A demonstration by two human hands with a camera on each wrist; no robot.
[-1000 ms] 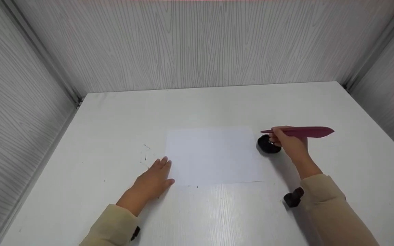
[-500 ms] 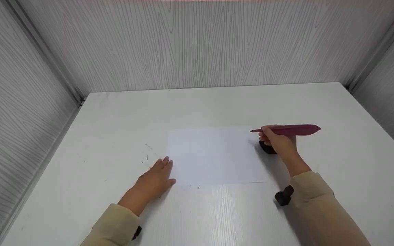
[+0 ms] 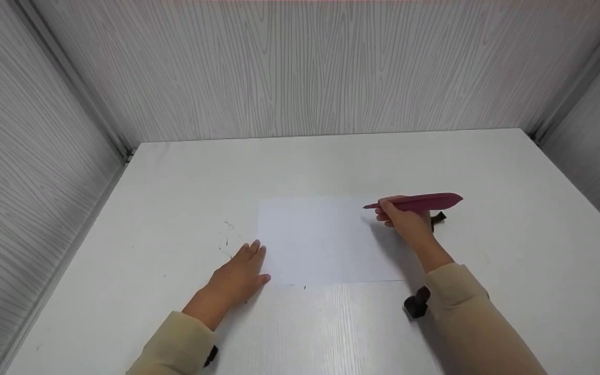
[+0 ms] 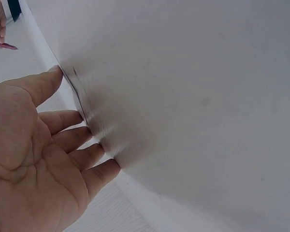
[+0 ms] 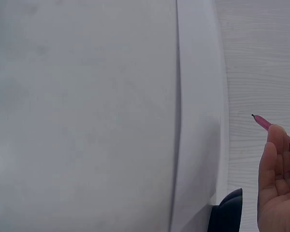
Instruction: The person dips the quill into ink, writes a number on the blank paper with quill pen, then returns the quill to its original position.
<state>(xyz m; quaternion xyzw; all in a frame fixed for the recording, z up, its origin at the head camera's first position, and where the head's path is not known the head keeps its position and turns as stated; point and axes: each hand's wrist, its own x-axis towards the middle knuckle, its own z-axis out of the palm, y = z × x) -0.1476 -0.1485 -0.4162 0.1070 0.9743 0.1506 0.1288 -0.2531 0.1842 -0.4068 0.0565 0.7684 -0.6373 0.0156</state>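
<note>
A white sheet of paper (image 3: 326, 239) lies flat in the middle of the white table (image 3: 331, 161). My left hand (image 3: 242, 265) rests flat beside the sheet's lower left corner, its straight fingers (image 4: 72, 140) touching the paper's edge. My right hand (image 3: 401, 219) grips a dark red feather pen (image 3: 425, 201) near its tip. The pen's point (image 5: 255, 117) hovers over the sheet's upper right area. A small black ink pot (image 3: 438, 219) stands just behind the right hand, mostly hidden; its dark body (image 5: 227, 212) shows in the right wrist view.
Grey wood-grain walls (image 3: 300, 67) close the table in at the back and on both sides. A few small dark specks (image 3: 225, 234) mark the tabletop left of the paper. Black wrist-camera mounts (image 3: 415, 302) sit on both sleeves.
My right hand has carried the feather pen leftward from above the ink pot to over the paper's upper right part. The left hand has stayed in place.
</note>
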